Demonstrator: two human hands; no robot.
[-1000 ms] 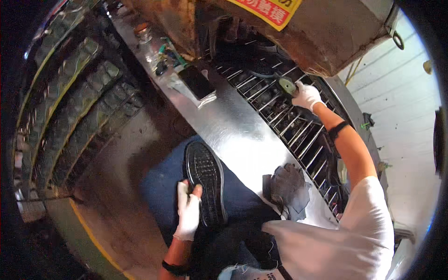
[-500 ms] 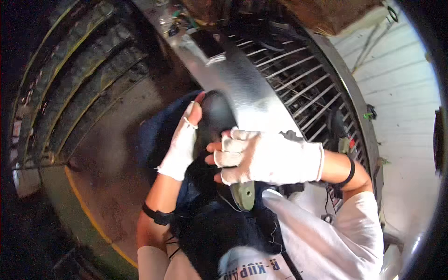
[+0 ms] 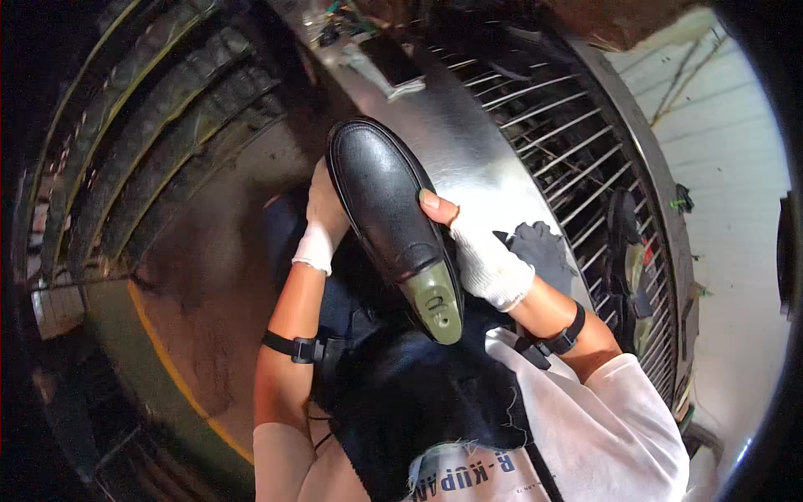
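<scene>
A black leather shoe [image 3: 378, 184] lies sole-down between my two hands, its toe pointing away from me. In its heel opening sits a green shoe last [image 3: 435, 308] with a small hole near the end. My left hand [image 3: 324, 207], in a white fingerless glove, grips the shoe's left side; its fingers are mostly hidden under the sole. On the right, my gloved right hand [image 3: 489, 259] holds the shoe, thumb pressed on the upper edge and the other fingers out of sight underneath.
Beside the shoe runs a shiny metal worktop [image 3: 481, 180], with a crumpled dark grey cloth or glove [image 3: 542, 249] on it and a dark flat pad [image 3: 389, 60] farther off. A barred rack [image 3: 560, 138] stands to the right, holding dark shoes [image 3: 623, 230]. Curved shelving [image 3: 159, 125] fills the left.
My right hand has moved off the top of the shoe to its right side. The shoe is now fully visible, and my left hand has slipped lower along its left side.
</scene>
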